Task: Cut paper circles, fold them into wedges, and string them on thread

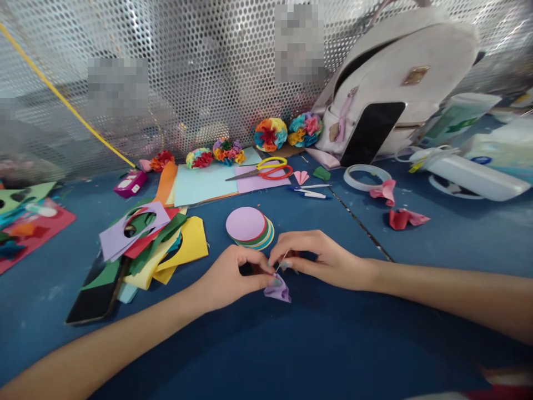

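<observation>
My left hand [227, 278] pinches a small folded piece of purple paper [278, 291] between thumb and finger, low above the blue table [316, 339]. My right hand [322, 260] is closed beside it, fingertips together at the paper's top edge. A thin pale strand [283, 259], thread or wire, I cannot tell which, shows at those fingertips. Just beyond the hands lies a stack of round paper discs, a purple disc [245, 223] on top, with red, green, blue and yellow rims under it.
Cut-out paper scraps [181, 250] lie left, partly over a dark phone [97, 297]. Scissors [262, 169] rest on paper sheets behind. Paper flowers [270, 134] line the mesh wall. At right are a tape roll [366, 176], red folded paper [406, 219] and a white backpack [395, 78].
</observation>
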`<action>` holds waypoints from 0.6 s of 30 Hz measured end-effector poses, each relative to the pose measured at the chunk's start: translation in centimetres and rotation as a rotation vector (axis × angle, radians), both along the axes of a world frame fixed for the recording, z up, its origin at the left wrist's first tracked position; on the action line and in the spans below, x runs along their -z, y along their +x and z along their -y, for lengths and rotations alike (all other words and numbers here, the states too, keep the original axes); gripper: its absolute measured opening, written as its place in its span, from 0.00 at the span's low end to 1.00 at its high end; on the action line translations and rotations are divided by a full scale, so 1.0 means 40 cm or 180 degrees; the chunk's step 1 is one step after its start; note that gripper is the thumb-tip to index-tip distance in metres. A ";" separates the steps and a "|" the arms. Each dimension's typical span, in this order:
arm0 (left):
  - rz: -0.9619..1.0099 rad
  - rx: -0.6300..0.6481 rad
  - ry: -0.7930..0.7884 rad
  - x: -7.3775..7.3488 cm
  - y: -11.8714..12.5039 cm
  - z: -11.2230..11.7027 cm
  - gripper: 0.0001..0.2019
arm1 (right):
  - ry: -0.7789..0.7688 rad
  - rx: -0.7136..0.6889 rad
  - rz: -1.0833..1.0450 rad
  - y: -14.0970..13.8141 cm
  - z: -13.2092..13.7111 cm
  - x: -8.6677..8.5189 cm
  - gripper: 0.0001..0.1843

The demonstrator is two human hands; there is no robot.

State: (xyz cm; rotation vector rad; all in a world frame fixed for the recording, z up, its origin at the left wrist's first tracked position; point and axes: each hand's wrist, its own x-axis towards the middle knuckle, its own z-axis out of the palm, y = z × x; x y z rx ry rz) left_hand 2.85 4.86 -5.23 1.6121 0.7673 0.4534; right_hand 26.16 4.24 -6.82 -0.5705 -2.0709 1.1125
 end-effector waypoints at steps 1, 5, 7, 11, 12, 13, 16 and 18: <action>0.0019 -0.0055 -0.0065 0.003 0.000 0.001 0.10 | -0.0114 0.0048 0.0017 0.001 0.001 0.001 0.13; 0.0125 -0.0199 -0.0292 0.010 -0.001 0.000 0.15 | -0.0544 0.0242 -0.0093 0.005 -0.003 0.008 0.16; 0.0188 -0.0218 -0.0317 0.010 -0.002 -0.002 0.17 | -0.0660 0.0254 -0.0195 0.005 -0.007 0.010 0.17; 0.0207 -0.0231 -0.0424 0.007 -0.002 -0.004 0.19 | -0.0730 0.0175 -0.0149 0.006 -0.009 0.007 0.18; 0.0216 -0.0258 -0.0447 0.005 -0.001 -0.003 0.19 | -0.0705 0.0147 -0.0090 0.006 -0.008 0.005 0.19; 0.0235 -0.0293 -0.0465 0.005 -0.001 -0.003 0.20 | -0.0670 0.0118 -0.0031 0.007 -0.006 0.004 0.20; 0.0290 -0.0395 -0.0465 0.005 0.002 0.000 0.21 | -0.0556 0.0026 0.0037 0.007 0.003 0.002 0.21; 0.0282 -0.0422 -0.0443 0.008 0.003 0.002 0.21 | -0.0536 0.0008 0.0034 0.003 0.009 0.000 0.19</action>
